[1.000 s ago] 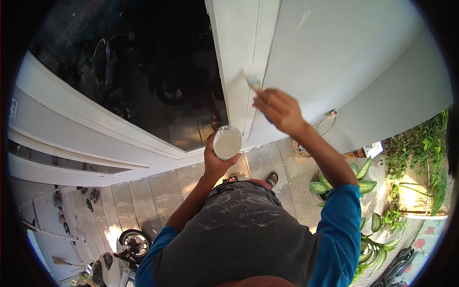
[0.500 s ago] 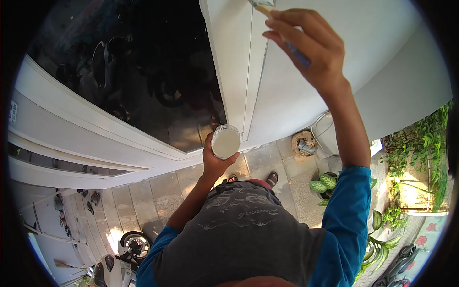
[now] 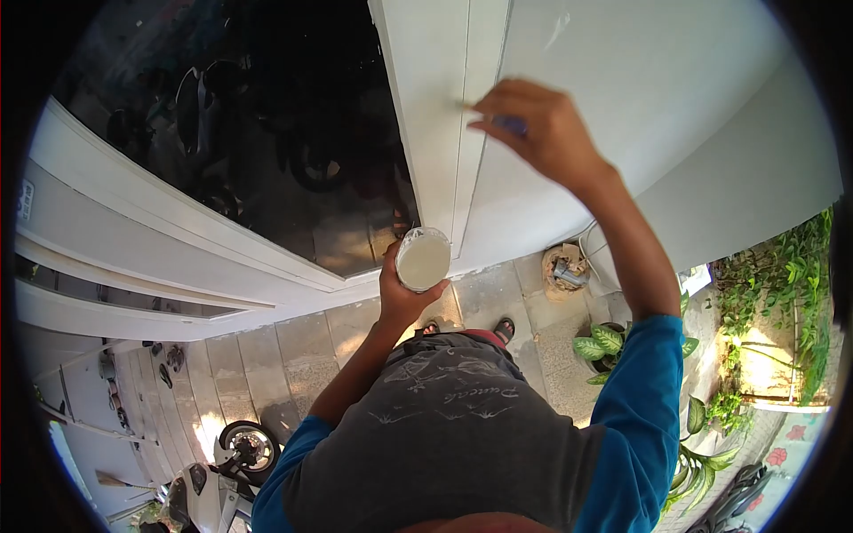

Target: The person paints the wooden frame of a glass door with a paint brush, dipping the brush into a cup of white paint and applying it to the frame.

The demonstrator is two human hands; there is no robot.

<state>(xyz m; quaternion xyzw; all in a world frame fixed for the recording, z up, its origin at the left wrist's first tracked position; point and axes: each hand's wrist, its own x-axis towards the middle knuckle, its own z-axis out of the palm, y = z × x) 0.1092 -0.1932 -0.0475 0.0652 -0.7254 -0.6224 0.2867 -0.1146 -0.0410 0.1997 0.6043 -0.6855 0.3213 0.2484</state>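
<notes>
My left hand [image 3: 409, 298] is wrapped round a clear plastic cup [image 3: 423, 258] of whitish paint, held upright in front of my waist. Pinched in the fingers of my right hand [image 3: 538, 129] is a paintbrush [image 3: 510, 126], smeared by motion, with part of its blue handle showing. The brush's tip points left toward the white frame [image 3: 437, 115] beside the dark glass pane [image 3: 293, 133]. To the right of that frame runs the white wall [image 3: 613, 80], with a faint bright streak high up.
Paving tiles [image 3: 498, 293] cover the ground around my sandalled feet. A round container of odds and ends [image 3: 565, 268] stands by the wall, a potted plant [image 3: 608, 342] nearer me. A parked motorbike [image 3: 249, 449] is at lower left, greenery [image 3: 782, 302] at right.
My right hand has come down and slightly left with the paintbrush, from near the top edge to lower along the frame. The cup in my left hand has barely shifted.
</notes>
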